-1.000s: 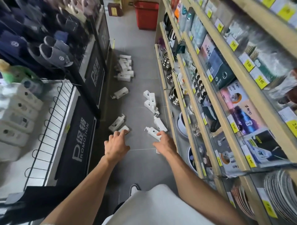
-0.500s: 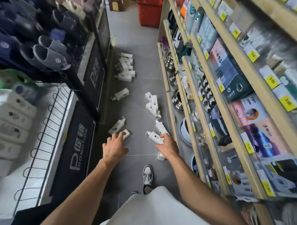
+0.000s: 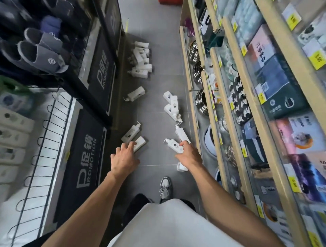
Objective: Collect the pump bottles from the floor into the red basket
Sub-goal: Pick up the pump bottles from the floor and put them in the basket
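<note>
Own shoe [image 3: 165, 187] at 6 o'clock on the grey floor [image 3: 158, 79]; the aisle runs toward 12.

Left hand [image 3: 124, 159]: grip apart, fingers spread, tips over the near end of the near-left bottle [image 3: 141, 143]. Contact cannot be confirmed. The bottle lies flat with its long axis 7-to-1 o'clock and its squared base toward 1; the pump end is hidden under the fingers.

Right hand [image 3: 189, 156]: grip apart, index finger lying on the body of the near-right bottle [image 3: 173, 146], nothing clamped. This bottle lies flat with its axis 10-to-4 and its pump head toward 10. At 6 o'clock of this hand only the white end of a half-hidden bottle [image 3: 181, 167] shows.

Handling, by judgement: stiff smooth plastic, probably slippery; weight depends on fill, which is unreadable. Best hold is round the mid-body. Avoid the pump neck, which may twist or dispense.

Farther out, the second left bottle [image 3: 131, 133] has its pump toward 1 and the second right bottle [image 3: 181, 133] has its pump toward 11. Beyond these a cluster [image 3: 172, 105] of about three bottles lies overlapping, pumps toward 5. A lone bottle [image 3: 136, 94] has its pump toward 8. A pile [image 3: 142, 60] sits toward 11, beside the dark display base.

Red basket [image 3: 169, 1]: a sliver at the 12 o'clock edge, well apart from every bottle. All bottles in view lie on the floor, and the basket's inside is out of view.
</note>
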A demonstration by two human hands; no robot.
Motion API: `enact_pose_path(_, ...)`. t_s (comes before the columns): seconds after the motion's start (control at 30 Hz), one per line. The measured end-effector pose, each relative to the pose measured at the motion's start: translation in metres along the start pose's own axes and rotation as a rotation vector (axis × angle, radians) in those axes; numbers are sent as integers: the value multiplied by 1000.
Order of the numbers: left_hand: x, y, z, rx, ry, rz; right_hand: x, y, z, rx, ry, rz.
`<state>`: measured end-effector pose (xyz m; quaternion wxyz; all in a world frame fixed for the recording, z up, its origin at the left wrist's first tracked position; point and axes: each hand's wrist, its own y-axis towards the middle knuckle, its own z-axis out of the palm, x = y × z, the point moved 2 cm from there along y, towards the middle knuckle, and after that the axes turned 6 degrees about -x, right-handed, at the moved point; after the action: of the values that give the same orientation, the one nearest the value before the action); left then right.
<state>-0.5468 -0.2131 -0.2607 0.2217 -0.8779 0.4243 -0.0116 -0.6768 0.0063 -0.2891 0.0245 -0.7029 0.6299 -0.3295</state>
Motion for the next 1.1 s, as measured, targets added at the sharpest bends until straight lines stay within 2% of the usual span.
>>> enact_pose_path(0.1,5,19,12,50,27,8,-2,17,8,16,-45,-17)
enact_pose_path(0.33,28,64,49,179,27,-30,-18,53,41,73,-140,84)
enact_pose_path(0.6,70,125,120,230,89,-158,-59,121,103,170,-274,153)
enact_pose_path(0.8,105,193,203,263,142,-199,-97,189,168,262,-354,217)
enact_pose_path(1.1,128,299,369,348,159,-144,-166,329,311,339,-390,270)
